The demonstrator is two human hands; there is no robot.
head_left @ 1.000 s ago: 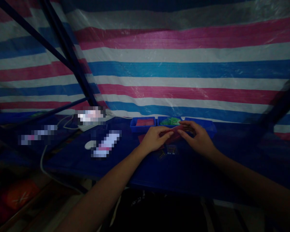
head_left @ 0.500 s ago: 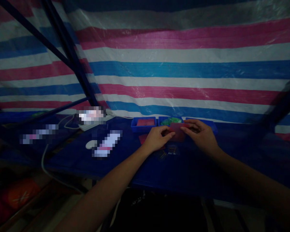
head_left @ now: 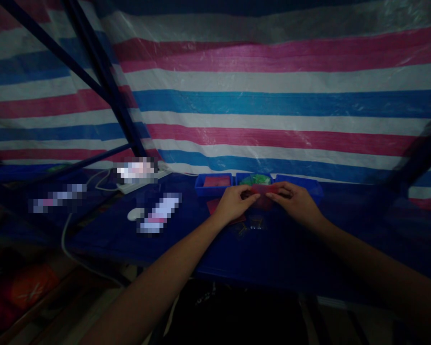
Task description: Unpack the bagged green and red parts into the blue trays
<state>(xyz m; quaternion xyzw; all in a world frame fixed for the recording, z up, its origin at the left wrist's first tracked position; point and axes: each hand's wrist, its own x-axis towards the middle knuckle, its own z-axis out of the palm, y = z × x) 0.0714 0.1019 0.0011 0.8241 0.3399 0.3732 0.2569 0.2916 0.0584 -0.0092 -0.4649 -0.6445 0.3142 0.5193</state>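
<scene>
Between my hands a thin, see-through red plastic bag [head_left: 263, 199] hangs above the table. My left hand [head_left: 234, 202] pinches its left upper corner, and my right hand [head_left: 295, 201] pinches the right one. Under and beside my left hand lie more red pieces [head_left: 212, 206], partly hidden by it. Just below the held bag, two small clear packets [head_left: 256, 223] with thin brass-coloured bits inside rest on the table. Behind my hands stand a blue bin [head_left: 215, 191] with a red stack [head_left: 217, 181] and another holding green packets [head_left: 255, 179].
A third blue bin [head_left: 311, 187] is partly behind my right hand. Left on the blue table [head_left: 187, 239] are a white round object [head_left: 135, 214], a blurred-out oblong [head_left: 160, 213] and a white power strip [head_left: 143, 181]. Blue metal posts [head_left: 118, 115] and a striped tarp [head_left: 273, 100] enclose the table.
The red bag has tilted and shows less of its face. My right hand has dropped slightly and moved a little left, closer to my left hand.
</scene>
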